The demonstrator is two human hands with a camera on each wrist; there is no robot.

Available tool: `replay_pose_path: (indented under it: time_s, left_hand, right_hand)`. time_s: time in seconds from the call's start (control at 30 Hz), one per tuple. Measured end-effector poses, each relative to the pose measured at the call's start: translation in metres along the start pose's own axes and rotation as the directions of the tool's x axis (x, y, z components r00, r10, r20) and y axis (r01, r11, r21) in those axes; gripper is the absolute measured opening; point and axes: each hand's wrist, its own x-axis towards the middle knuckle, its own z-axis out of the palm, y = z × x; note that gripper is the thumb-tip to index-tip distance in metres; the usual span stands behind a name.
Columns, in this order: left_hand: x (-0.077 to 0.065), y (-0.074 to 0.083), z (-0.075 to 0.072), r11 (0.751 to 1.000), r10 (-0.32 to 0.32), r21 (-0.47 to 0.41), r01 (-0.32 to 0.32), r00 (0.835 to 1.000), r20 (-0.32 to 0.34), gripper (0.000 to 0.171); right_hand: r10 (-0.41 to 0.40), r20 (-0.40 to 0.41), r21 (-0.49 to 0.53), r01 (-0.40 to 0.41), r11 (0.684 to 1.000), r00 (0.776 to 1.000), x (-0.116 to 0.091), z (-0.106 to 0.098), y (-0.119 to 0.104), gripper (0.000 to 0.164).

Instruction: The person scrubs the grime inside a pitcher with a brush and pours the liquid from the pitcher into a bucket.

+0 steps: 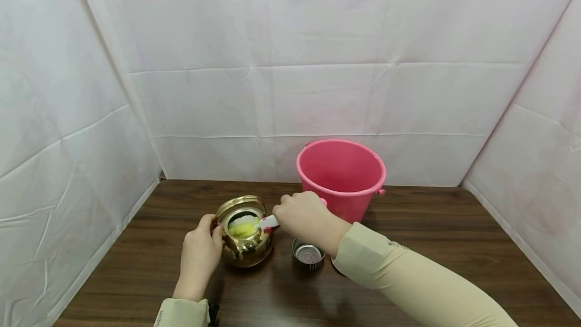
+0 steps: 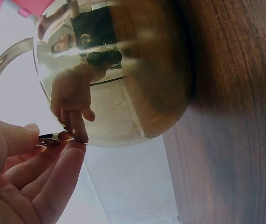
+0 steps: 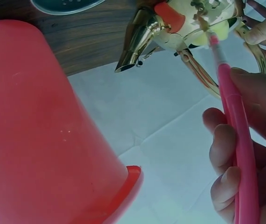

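A shiny gold kettle (image 1: 245,255) stands uncovered on the table, its arched handle (image 2: 4,58) raised. My left hand (image 1: 199,251) pinches the metal at the handle's near end, beside the kettle's opening; the left wrist view shows thumb and fingertips meeting there. In the right wrist view, my right hand (image 3: 263,126) grips the long pink handle of a cleaning brush (image 3: 239,116). The brush's white neck slants into the kettle mouth, and its yellow and white head is blurred inside. The kettle's spout (image 3: 135,39) points toward the bucket side.
A pink bucket (image 1: 342,201) stands behind my right hand. Right of the kettle sits a small metal strainer (image 1: 308,254) with a perforated bottom. Part of a round rim (image 1: 335,266) shows beside my right sleeve, mostly hidden. White cloth walls (image 1: 272,100) enclose the wooden table (image 1: 136,261).
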Motion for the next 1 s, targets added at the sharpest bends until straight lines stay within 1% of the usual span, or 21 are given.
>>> replay_pose_path:
  time_s: [0.13, 0.3, 0.53, 0.73, 1.0]
  left_hand:
    - [0.0002, -0.0002, -0.0001, 1.000, -0.002, -0.004, 0.002, 1.000, 0.007, 0.018]
    - [0.0001, -0.0005, 0.0003, 1.000, -0.001, -0.003, 0.001, 1.000, 0.006, 0.018]
    - [0.0000, 0.0002, 0.0002, 1.000, 0.000, -0.005, 0.000, 1.000, 0.004, 0.018]
    - [0.0001, 0.0022, 0.0002, 1.000, 0.007, -0.012, -0.007, 1.000, 0.005, 0.018]
    - [0.0000, 0.0009, 0.0010, 1.000, 0.012, -0.011, -0.012, 1.000, 0.004, 0.018]
  right_hand:
    - [0.033, -0.009, 0.018, -0.033, 0.999, 0.999, 0.0011, -0.0010, -0.0019, 0.004]
    - [0.071, -0.014, 0.020, -0.071, 0.997, 0.997, 0.0029, -0.0009, -0.0043, 0.004]
    - [0.098, 0.021, 0.037, -0.098, 0.994, 0.995, 0.0042, -0.0004, -0.0058, 0.005]
    - [0.089, -0.014, 0.028, -0.088, 0.996, 0.996, 0.0042, 0.0037, -0.0062, 0.007]
    - [0.050, -0.057, -0.010, -0.050, 0.999, 0.997, 0.0046, 0.0076, -0.0074, 0.009]
